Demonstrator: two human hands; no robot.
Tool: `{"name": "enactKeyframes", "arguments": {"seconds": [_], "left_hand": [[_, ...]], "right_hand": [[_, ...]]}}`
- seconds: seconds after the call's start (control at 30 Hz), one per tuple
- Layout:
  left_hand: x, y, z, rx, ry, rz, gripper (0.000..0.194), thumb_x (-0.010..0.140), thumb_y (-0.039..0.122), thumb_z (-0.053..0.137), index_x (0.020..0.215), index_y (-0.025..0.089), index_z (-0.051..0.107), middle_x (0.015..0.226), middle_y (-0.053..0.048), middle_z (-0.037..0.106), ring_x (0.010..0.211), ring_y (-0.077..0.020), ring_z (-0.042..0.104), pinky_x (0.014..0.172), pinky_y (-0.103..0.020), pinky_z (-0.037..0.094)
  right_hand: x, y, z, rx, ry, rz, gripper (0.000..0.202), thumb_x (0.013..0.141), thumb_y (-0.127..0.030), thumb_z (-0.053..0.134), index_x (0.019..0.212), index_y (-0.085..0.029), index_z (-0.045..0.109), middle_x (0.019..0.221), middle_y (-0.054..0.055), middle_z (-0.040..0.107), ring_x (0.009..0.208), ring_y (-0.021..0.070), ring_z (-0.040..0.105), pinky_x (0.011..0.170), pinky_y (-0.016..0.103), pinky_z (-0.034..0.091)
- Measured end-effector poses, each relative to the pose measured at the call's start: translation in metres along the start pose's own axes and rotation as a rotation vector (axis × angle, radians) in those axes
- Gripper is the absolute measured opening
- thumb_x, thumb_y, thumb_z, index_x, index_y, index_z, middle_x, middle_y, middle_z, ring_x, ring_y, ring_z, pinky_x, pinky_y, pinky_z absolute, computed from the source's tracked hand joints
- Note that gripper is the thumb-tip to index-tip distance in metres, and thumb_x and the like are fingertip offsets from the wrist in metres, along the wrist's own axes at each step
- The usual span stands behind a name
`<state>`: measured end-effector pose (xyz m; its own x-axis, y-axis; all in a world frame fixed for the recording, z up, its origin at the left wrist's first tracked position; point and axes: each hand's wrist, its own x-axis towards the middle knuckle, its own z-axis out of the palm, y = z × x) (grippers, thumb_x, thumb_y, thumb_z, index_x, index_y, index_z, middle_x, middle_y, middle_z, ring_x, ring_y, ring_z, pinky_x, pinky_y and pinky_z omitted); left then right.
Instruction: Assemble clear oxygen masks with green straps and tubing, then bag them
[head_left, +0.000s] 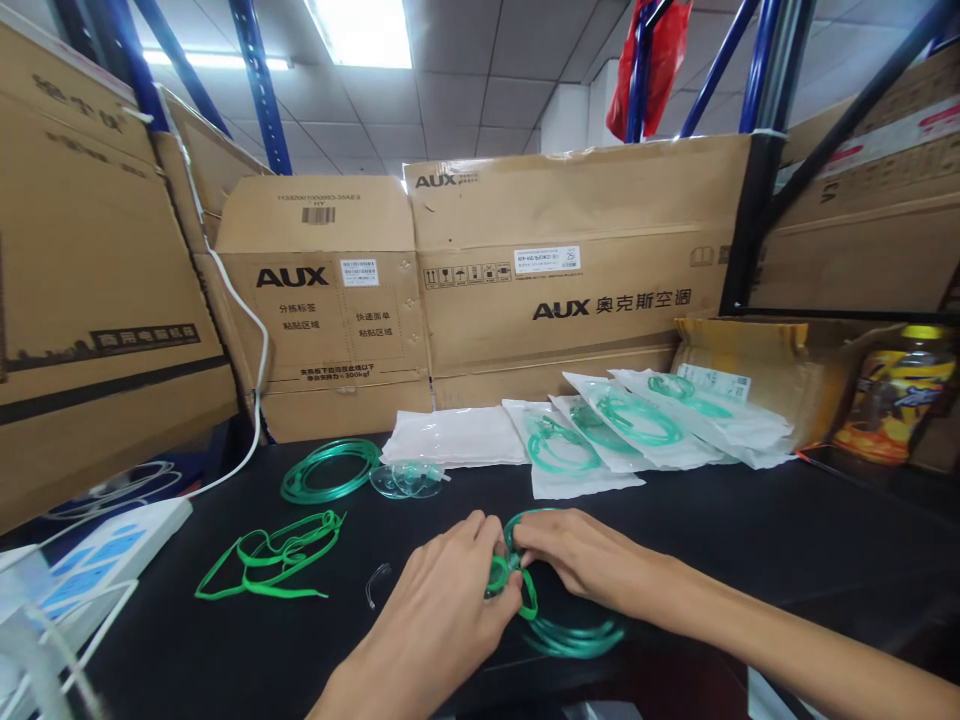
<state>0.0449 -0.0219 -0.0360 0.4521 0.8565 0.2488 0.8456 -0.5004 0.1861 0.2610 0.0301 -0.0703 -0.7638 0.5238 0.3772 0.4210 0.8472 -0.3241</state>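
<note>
Near the front of the black table, my left hand [450,590] has its fingers closed on a bright green strap [529,594], which is partly looped beside its fingertips. My right hand [574,555] is pinched just to the right, at a coil of dark green tubing [574,640] that runs beneath and between both hands. Whatever small part sits between the right fingertips is hidden. Left of my hands, loose green straps [277,560] and a thin clear piece [377,583] lie on the table. Behind them are another green tubing coil [330,472] and clear masks [409,480].
White pouches with green tubing [559,450] lie in an overlapping row at the back right, beside a stack of white pouches [454,437]. A power strip [112,560] with white cables is at the left. Cardboard boxes [585,240] wall the back; a bottle [896,395] stands right.
</note>
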Motion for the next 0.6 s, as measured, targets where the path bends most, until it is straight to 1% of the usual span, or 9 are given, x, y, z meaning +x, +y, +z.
{"name": "enactKeyframes", "arguments": {"seconds": [0.07, 0.17, 0.23, 0.3, 0.37, 0.43, 0.5, 0.6], "left_hand": [[-0.004, -0.001, 0.007, 0.069, 0.04, 0.022, 0.008, 0.098, 0.028, 0.048, 0.102, 0.025, 0.055, 0.109, -0.006, 0.067, 0.094, -0.0268, 0.068, 0.073, -0.035, 0.044], [-0.012, -0.006, 0.016, 0.188, 0.131, 0.079, 0.01, 0.097, 0.028, 0.049, 0.104, 0.025, 0.056, 0.11, -0.007, 0.068, 0.089, -0.0267, 0.068, 0.075, -0.037, 0.046], [-0.021, -0.011, 0.016, 0.24, 0.214, 0.115, 0.011, 0.096, 0.028, 0.049, 0.104, 0.025, 0.056, 0.108, -0.007, 0.068, 0.084, -0.026, 0.068, 0.076, -0.038, 0.047], [-0.03, -0.013, 0.009, 0.248, 0.27, 0.114, 0.009, 0.096, 0.028, 0.048, 0.101, 0.025, 0.056, 0.101, -0.006, 0.067, 0.081, -0.0253, 0.067, 0.072, -0.036, 0.047], [-0.036, -0.014, -0.001, 0.204, 0.256, 0.063, 0.01, 0.098, 0.028, 0.046, 0.094, 0.025, 0.055, 0.093, -0.003, 0.065, 0.078, -0.024, 0.066, 0.066, -0.034, 0.044], [-0.034, -0.012, -0.008, 0.114, 0.186, 0.0, 0.013, 0.099, 0.029, 0.046, 0.09, 0.026, 0.055, 0.088, -0.001, 0.063, 0.076, -0.0226, 0.065, 0.064, -0.032, 0.041], [-0.023, -0.012, -0.012, -0.001, 0.123, -0.059, 0.012, 0.099, 0.03, 0.048, 0.092, 0.026, 0.056, 0.091, 0.0, 0.065, 0.079, -0.0218, 0.065, 0.066, -0.032, 0.041], [0.001, -0.013, -0.011, -0.146, 0.099, -0.109, 0.014, 0.1, 0.038, 0.051, 0.099, 0.027, 0.06, 0.1, 0.0, 0.069, 0.09, -0.0229, 0.066, 0.075, -0.033, 0.042]], "right_hand": [[0.002, -0.001, 0.0, -0.015, -0.017, -0.021, 0.031, 0.087, 0.002, 0.04, 0.099, -0.02, 0.059, 0.09, 0.003, 0.06, 0.078, 0.0148, 0.053, 0.073, 0.024, 0.042], [0.002, -0.001, -0.002, -0.064, -0.04, -0.022, 0.029, 0.089, 0.001, 0.04, 0.095, -0.021, 0.058, 0.089, 0.003, 0.06, 0.079, 0.0153, 0.054, 0.074, 0.025, 0.042], [0.001, 0.001, -0.003, -0.096, -0.025, 0.013, 0.029, 0.089, 0.001, 0.038, 0.095, -0.02, 0.057, 0.089, 0.003, 0.06, 0.08, 0.0156, 0.054, 0.073, 0.025, 0.041], [-0.001, 0.003, -0.005, -0.112, 0.001, 0.051, 0.029, 0.09, 0.002, 0.036, 0.095, -0.02, 0.055, 0.09, 0.003, 0.06, 0.081, 0.0158, 0.054, 0.072, 0.026, 0.04], [-0.002, 0.005, -0.005, -0.123, 0.007, 0.071, 0.028, 0.092, 0.001, 0.036, 0.096, -0.02, 0.055, 0.09, 0.003, 0.06, 0.08, 0.0157, 0.053, 0.071, 0.026, 0.04], [-0.002, 0.005, -0.003, -0.14, 0.001, 0.078, 0.024, 0.097, -0.004, 0.037, 0.096, -0.02, 0.055, 0.089, 0.003, 0.059, 0.078, 0.0157, 0.053, 0.07, 0.027, 0.04], [-0.002, 0.004, 0.0, -0.166, 0.0, 0.092, 0.021, 0.103, -0.013, 0.037, 0.097, -0.02, 0.056, 0.089, 0.003, 0.058, 0.076, 0.0164, 0.052, 0.069, 0.027, 0.041], [0.0, 0.001, 0.002, -0.202, -0.002, 0.113, 0.025, 0.109, -0.029, 0.036, 0.104, -0.019, 0.059, 0.095, 0.006, 0.059, 0.079, 0.0181, 0.056, 0.071, 0.029, 0.044]]}}
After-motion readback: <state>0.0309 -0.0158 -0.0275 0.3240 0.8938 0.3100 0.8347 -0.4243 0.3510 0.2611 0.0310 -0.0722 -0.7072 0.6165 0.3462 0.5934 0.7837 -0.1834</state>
